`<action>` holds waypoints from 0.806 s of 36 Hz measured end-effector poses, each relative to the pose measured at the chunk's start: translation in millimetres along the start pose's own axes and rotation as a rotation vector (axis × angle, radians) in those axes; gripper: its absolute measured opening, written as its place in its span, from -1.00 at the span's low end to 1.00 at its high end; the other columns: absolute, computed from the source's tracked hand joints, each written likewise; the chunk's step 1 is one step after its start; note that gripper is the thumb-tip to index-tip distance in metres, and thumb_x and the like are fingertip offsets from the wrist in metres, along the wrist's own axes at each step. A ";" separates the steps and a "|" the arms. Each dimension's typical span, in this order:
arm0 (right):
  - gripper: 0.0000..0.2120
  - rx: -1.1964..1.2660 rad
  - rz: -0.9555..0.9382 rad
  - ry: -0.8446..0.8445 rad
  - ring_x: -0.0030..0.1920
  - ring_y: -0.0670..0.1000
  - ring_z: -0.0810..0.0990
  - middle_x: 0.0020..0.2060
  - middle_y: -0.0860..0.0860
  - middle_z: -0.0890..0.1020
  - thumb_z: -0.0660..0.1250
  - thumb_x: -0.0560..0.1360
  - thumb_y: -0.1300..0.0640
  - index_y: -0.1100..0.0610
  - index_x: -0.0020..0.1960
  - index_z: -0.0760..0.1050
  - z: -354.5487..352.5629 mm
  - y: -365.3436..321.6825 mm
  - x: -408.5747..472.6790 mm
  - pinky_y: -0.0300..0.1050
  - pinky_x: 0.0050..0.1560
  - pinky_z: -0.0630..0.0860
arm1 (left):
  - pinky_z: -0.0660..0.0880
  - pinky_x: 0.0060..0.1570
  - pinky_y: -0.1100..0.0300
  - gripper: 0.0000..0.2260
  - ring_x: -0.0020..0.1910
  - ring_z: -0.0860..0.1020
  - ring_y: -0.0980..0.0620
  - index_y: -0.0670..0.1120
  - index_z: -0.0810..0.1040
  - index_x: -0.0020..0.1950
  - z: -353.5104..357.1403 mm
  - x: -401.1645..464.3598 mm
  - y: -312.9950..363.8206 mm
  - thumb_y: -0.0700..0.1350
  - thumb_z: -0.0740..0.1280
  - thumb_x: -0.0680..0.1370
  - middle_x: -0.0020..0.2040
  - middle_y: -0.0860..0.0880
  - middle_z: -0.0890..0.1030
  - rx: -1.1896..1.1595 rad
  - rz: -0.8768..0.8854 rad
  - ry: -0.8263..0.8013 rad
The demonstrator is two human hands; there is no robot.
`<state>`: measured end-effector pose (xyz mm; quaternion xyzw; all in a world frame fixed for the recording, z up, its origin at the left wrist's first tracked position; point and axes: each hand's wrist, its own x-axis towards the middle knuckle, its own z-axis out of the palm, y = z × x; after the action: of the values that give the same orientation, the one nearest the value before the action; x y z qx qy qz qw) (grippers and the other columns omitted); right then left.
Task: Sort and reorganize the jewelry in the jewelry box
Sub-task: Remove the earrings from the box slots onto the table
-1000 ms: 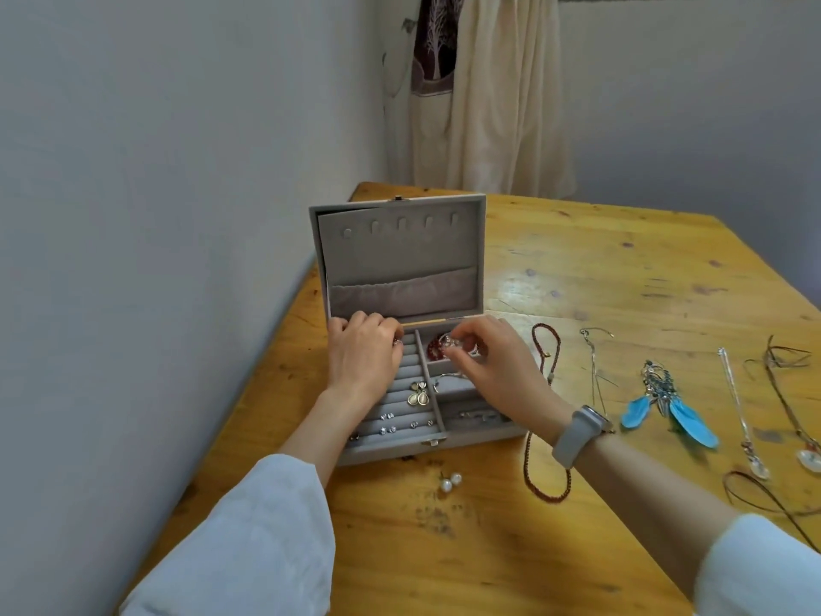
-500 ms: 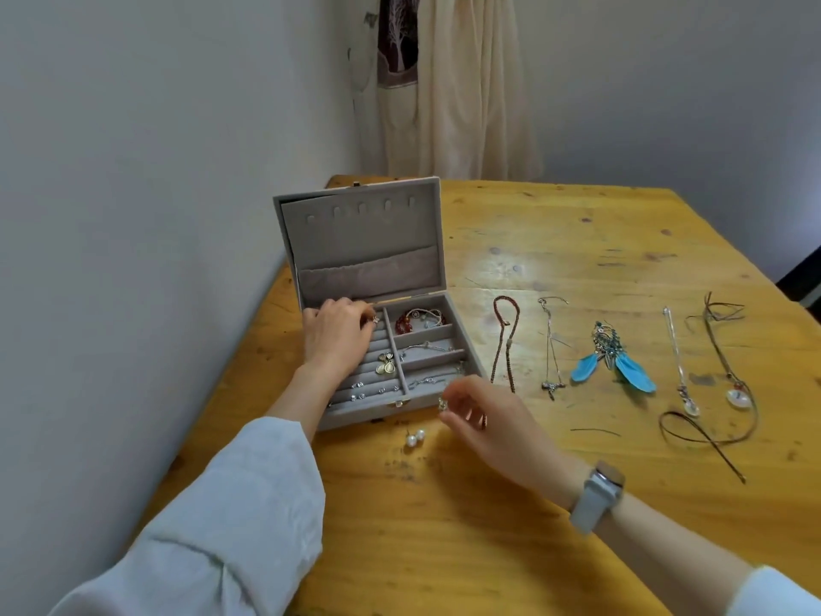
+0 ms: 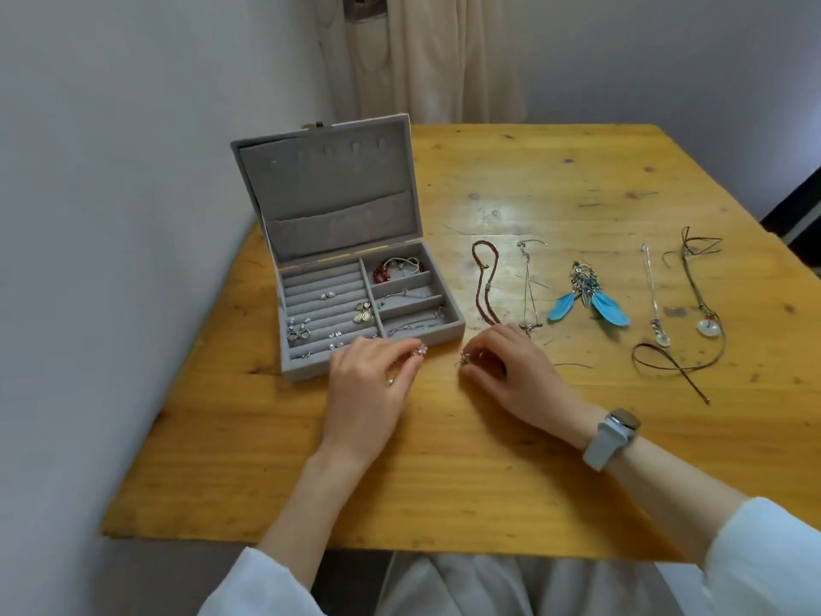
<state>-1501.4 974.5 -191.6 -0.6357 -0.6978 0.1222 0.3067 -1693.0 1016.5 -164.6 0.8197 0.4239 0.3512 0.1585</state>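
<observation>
Here the left hand [image 3: 371, 380] pinches a small silver earring [image 3: 420, 349], while the right hand [image 3: 511, 371] pinches another silver piece [image 3: 464, 359].

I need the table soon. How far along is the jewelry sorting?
Partly done. The open jewelry box already holds small earrings in its ring rolls and bracelets in the side compartments. In hand: the left hand and right hand each pinch a small silver piece before the box. Left: the red cord necklace, feather earrings and other necklaces lie on the table.
</observation>
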 end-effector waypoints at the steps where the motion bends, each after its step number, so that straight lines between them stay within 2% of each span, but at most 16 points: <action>1: -0.80 -0.023 -0.004 0.016 0.01 -0.05 0.40 -0.05 -0.02 0.54 0.36 0.44 0.09 0.14 0.03 0.52 0.5 2.1 -0.6 -0.21 0.06 0.37 | 0.29 0.02 0.20 -0.82 -0.04 0.45 0.18 -0.06 0.64 0.03 5.0 -5.3 2.8 -0.11 0.41 0.45 -0.09 0.03 0.64 0.029 0.016 -0.004; 5: -0.80 -0.103 -0.019 0.053 -0.01 0.03 0.43 -0.08 0.04 0.55 0.40 0.41 0.08 0.14 -0.01 0.55 4.0 4.5 -1.9 -0.08 0.03 0.42 | 0.31 -0.12 0.13 -0.85 -0.12 0.48 0.03 -0.01 0.66 -0.04 21.1 -12.1 6.9 -0.07 0.44 0.40 -0.17 0.03 0.58 0.189 0.050 -0.028; 8: -0.80 -0.105 -0.008 0.078 -0.01 0.07 0.45 -0.09 0.05 0.56 0.42 0.39 0.07 0.14 -0.03 0.56 4.8 3.2 -1.7 -0.01 0.02 0.44 | 0.32 -0.14 0.09 -0.83 -0.13 0.49 -0.01 0.00 0.66 -0.04 27.2 -11.1 6.6 -0.08 0.47 0.39 -0.17 0.01 0.58 0.269 0.049 -0.044; 12: -0.75 -0.127 0.013 0.056 -0.01 0.06 0.43 -0.07 0.04 0.55 0.35 0.40 -0.03 0.11 -0.02 0.56 5.5 2.6 -0.8 -0.03 0.01 0.42 | 0.19 -0.13 0.15 -0.82 -0.13 0.48 -0.01 0.00 0.67 -0.04 31.4 -11.5 3.8 -0.11 0.48 0.37 -0.18 0.03 0.59 0.306 0.047 -0.026; 17: -0.67 -0.150 0.036 0.046 0.01 0.05 0.42 -0.07 0.02 0.54 0.24 0.39 -0.14 0.06 -0.02 0.57 7.0 1.9 1.5 -0.05 0.00 0.38 | 0.20 -0.09 0.13 -0.74 -0.13 0.50 0.01 -0.04 0.63 0.06 32.3 -11.7 5.2 -0.15 0.48 0.38 -0.17 0.07 0.64 0.288 0.071 -0.009; 23: -0.65 -0.151 0.023 0.044 0.01 0.03 0.41 -0.06 0.02 0.54 0.23 0.40 -0.15 0.05 0.01 0.56 6.9 1.0 1.5 -0.07 0.00 0.36 | 0.19 -0.08 0.15 -0.71 -0.10 0.51 0.01 -0.05 0.60 0.11 31.5 -11.6 6.6 -0.16 0.46 0.40 -0.13 0.05 0.66 0.298 0.067 0.003; 27: -0.68 -0.123 0.007 0.053 -0.02 0.04 0.43 -0.08 0.01 0.55 0.24 0.41 -0.10 0.06 0.02 0.57 5.5 0.1 -1.0 -0.03 -0.03 0.40 | 0.20 -0.09 0.14 -0.85 -0.11 0.51 0.01 -0.02 0.63 0.01 31.2 -13.2 6.3 -0.09 0.36 0.46 -0.15 0.06 0.64 0.346 0.114 0.040; 29: -0.74 -0.129 -0.005 0.056 -0.02 0.06 0.44 -0.09 0.01 0.55 0.30 0.42 -0.05 0.06 0.02 0.59 5.6 0.8 -2.0 -0.01 -0.04 0.42 | 0.21 -0.10 0.14 -0.83 -0.12 0.51 0.01 0.00 0.64 -0.03 31.3 -13.7 5.8 -0.06 0.28 0.48 -0.18 0.09 0.64 0.355 0.145 0.031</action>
<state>-1504.0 973.9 -196.9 -0.6555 -0.6970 0.0583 0.2849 -1672.7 1003.2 -189.3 0.8575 0.4217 0.2940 -0.0210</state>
